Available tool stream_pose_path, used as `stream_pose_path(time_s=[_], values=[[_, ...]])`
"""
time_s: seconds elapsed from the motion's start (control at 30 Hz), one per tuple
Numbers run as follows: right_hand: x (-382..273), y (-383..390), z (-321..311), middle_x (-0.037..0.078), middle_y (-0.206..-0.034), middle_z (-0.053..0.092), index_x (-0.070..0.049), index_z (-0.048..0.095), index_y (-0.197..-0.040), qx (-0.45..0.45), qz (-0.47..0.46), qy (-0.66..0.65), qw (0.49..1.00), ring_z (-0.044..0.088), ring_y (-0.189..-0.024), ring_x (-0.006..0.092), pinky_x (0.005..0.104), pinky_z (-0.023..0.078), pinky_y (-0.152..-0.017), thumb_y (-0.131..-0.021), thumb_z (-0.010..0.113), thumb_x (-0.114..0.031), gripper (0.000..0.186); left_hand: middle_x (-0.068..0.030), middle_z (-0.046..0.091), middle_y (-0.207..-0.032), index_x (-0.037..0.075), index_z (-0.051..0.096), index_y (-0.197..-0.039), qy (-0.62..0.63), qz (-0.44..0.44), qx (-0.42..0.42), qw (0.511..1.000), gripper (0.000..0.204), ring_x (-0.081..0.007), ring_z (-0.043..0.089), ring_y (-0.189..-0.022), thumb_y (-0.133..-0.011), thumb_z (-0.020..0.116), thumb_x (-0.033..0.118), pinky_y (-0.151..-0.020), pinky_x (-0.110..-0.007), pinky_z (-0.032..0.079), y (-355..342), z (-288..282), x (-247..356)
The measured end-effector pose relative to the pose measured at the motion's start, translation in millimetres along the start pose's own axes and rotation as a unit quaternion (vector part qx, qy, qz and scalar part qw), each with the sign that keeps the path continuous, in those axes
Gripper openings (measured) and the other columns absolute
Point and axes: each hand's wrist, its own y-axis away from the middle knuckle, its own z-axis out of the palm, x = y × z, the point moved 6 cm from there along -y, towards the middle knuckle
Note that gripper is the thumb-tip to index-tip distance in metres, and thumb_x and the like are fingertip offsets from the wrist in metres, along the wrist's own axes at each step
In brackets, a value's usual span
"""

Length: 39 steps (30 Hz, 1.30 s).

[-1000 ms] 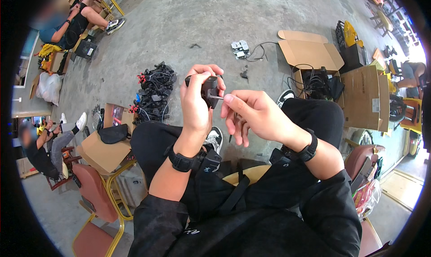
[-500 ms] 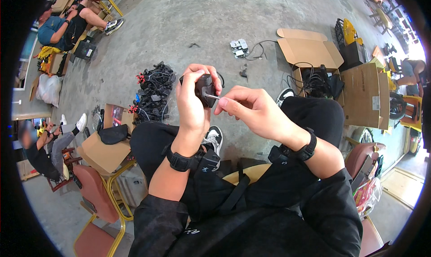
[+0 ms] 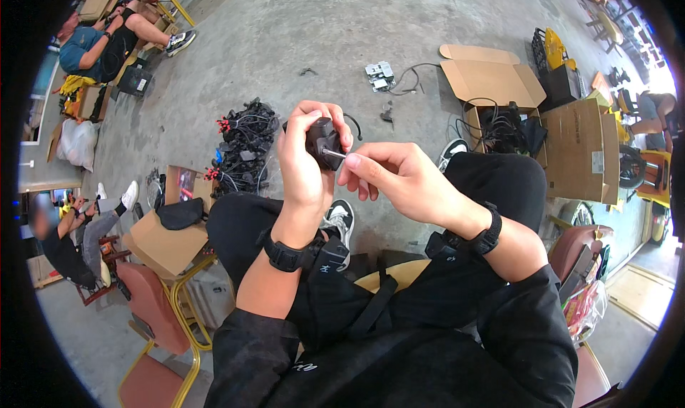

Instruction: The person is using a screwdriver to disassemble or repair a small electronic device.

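Note:
My left hand (image 3: 305, 162) is closed round a small black device (image 3: 323, 138), held up above my knees. A short black cable (image 3: 357, 126) shows beyond my fingers, next to the device. Between thumb and fingertips, my right hand (image 3: 399, 176) pinches a thin silver screwdriver (image 3: 334, 153). Its shaft meets the near face of the device, and its tip sits at a dark spot there. Whatever handle it has is hidden by my fingers.
A heap of black cabled parts (image 3: 246, 148) lies on the floor to the left. Beside it stands an opened carton (image 3: 160, 240). Right of me are a carton of black cables (image 3: 492, 58) and a tall carton (image 3: 578, 148). Farther off, a metal piece (image 3: 379, 76) lies on the concrete.
The device has tilted slightly in my left hand, and more of the cable shows. My right hand has shifted a little left, its lower fingers now more curled beneath the screwdriver.

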Motion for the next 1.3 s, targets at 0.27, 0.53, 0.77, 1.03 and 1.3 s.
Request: stream_pose_path(time_s=[0.27, 0.53, 0.77, 1.03, 1.3], values=[[-1.7, 7.5, 0.2, 0.002, -0.076, 0.064, -0.002, 0.065, -0.101, -0.073, 0.127, -0.151, 0.978, 0.059, -0.06, 0.007, 0.0213, 0.048, -0.056, -0.106, 0.049, -0.029, 0.032, -0.0099, 0.051, -0.087, 0.006, 0.046, -0.088, -0.058, 0.025, -0.002, 0.998, 0.018, -0.0202, 0.053, -0.07, -0.093, 0.046, 0.023, -0.067, -0.034, 0.046, 1.0, 1.5, 1.0], [-12.4, 5.4, -1.9, 0.005, -0.074, 0.061, 0.001, 0.067, -0.1, 0.07, -0.149, 0.168, 0.972, 0.052, -0.062, 0.0106, 0.0281, 0.045, -0.06, -0.1, 0.06, -0.022, 0.024, -0.0099, 0.05, -0.087, 0.007, 0.046, -0.088, 0.018, -0.031, 0.006, 0.999, 0.02, -0.0209, 0.053, -0.07, -0.093, 0.046, 0.026, -0.067, -0.035, 0.045, -0.5, -2.3, -3.6], [-2.4, 4.8, -3.0, 0.0, -0.076, 0.058, -0.002, 0.068, -0.099, 0.007, -0.016, 0.098, 0.995, 0.05, -0.07, 0.0064, 0.0249, 0.043, -0.064, -0.102, 0.056, -0.024, 0.026, -0.01, 0.05, -0.087, 0.006, 0.046, -0.088, 0.049, -0.042, -0.007, 0.998, 0.023, -0.0217, 0.053, -0.07, -0.093, 0.046, 0.029, -0.068, -0.035, 0.046, 0.3, -0.1, -5.5], [-6.0, 6.5, 0.5, 0.001, -0.067, 0.06, 0.0, 0.065, -0.095, -0.004, 0.047, -0.033, 0.998, 0.051, -0.052, 0.0056, 0.0229, 0.041, -0.048, -0.105, 0.05, -0.027, 0.032, -0.0111, 0.053, -0.084, 0.004, 0.049, -0.087, 0.045, -0.017, -0.011, 0.999, 0.018, -0.0202, 0.055, -0.068, -0.092, 0.047, 0.021, -0.065, -0.032, 0.046, 1.9, 4.1, -3.6], [-5.2, 6.9, -0.1, 0.005, -0.062, 0.06, 0.001, 0.061, -0.097, -0.017, 0.11, -0.1, 0.989, 0.06, -0.043, 0.0125, 0.0248, 0.045, -0.038, -0.107, 0.044, -0.029, 0.037, -0.0114, 0.058, -0.084, 0.002, 0.051, -0.085, -0.034, 0.042, -0.014, 0.998, 0.017, -0.0172, 0.055, -0.069, -0.092, 0.047, 0.017, -0.066, -0.03, 0.046, 2.2, 4.7, 0.7]])
